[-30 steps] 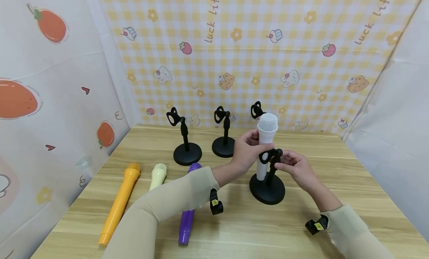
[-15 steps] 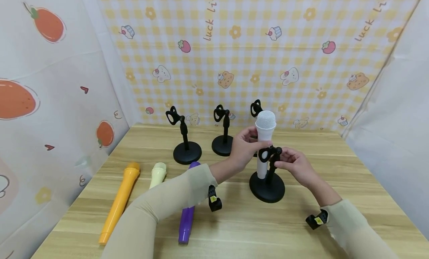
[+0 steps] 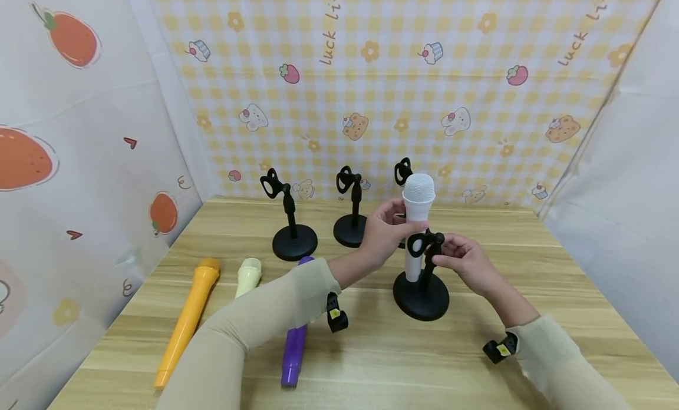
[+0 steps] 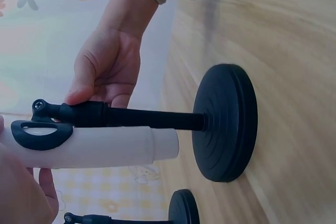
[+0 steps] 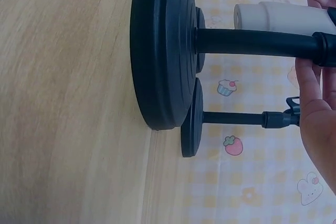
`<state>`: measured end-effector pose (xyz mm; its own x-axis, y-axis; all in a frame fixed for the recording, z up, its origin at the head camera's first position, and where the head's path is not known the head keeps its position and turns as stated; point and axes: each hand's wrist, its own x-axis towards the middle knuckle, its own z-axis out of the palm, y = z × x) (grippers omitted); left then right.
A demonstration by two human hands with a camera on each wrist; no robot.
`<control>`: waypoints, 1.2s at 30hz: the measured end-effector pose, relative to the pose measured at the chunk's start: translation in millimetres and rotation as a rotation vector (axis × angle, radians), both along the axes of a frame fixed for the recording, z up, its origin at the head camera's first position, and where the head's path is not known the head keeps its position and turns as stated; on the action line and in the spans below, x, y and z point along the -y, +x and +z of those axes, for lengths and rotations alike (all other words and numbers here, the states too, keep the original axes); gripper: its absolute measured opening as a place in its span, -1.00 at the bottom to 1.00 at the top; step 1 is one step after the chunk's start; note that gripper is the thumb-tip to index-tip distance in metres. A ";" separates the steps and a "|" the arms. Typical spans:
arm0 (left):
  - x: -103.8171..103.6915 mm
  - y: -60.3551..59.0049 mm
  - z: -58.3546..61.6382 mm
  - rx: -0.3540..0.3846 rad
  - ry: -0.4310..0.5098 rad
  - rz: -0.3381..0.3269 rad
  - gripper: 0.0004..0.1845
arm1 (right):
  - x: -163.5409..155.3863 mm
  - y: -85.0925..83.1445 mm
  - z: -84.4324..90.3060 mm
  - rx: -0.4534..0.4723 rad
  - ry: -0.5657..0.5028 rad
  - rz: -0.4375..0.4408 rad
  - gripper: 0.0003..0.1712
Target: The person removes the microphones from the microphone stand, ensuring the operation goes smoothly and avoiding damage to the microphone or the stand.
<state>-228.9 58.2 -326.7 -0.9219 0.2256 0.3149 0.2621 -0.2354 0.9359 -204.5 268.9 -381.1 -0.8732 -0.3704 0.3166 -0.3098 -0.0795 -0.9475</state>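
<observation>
A white microphone [image 3: 418, 207] stands upright, gripped near its head by my left hand [image 3: 383, 236]. Its body runs through the ring-shaped clip [image 4: 42, 135] of a black desk stand [image 3: 421, 298], as the left wrist view shows. The microphone's lower end hangs beside the stem, short of the round base [image 4: 226, 124]. My right hand [image 3: 469, 263] pinches the upper stem just below the clip joint, between thumb and fingers. That stand's base rests on the wooden table.
Three more black stands stand behind: one at left [image 3: 294, 242], one in the middle [image 3: 350, 230], and one partly hidden behind the microphone [image 3: 403, 171]. Orange [image 3: 188, 321], pale yellow [image 3: 249, 274] and purple [image 3: 293, 354] microphones lie at left, the last two partly under my left sleeve.
The white microphone has shifted very slightly up and left against the stand, together with my left hand. My right hand keeps its hold on the stem.
</observation>
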 end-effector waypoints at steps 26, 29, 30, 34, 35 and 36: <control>9.3 -9.1 5.1 -0.009 0.046 -0.108 -0.58 | 1.2 -0.4 -0.9 -0.005 -0.017 -0.008 -0.62; 10.5 -9.4 5.1 0.004 0.050 -0.119 -0.55 | 1.3 -0.4 -1.0 -0.002 -0.007 -0.009 -0.63; 10.8 -9.7 4.9 0.008 0.051 -0.123 -0.55 | 1.4 -0.4 -1.1 -0.003 -0.004 -0.008 -0.63; 11.9 -12.5 4.3 0.005 0.056 -0.148 -0.54 | 1.3 -0.2 -1.5 -0.004 0.004 -0.012 -0.65; 12.0 -13.6 3.9 0.000 0.054 -0.156 -0.55 | 1.1 0.0 -1.5 -0.004 0.004 -0.013 -0.65; 12.1 -14.5 3.7 -0.004 0.052 -0.164 -0.55 | 0.9 0.1 -1.6 -0.004 0.004 -0.014 -0.65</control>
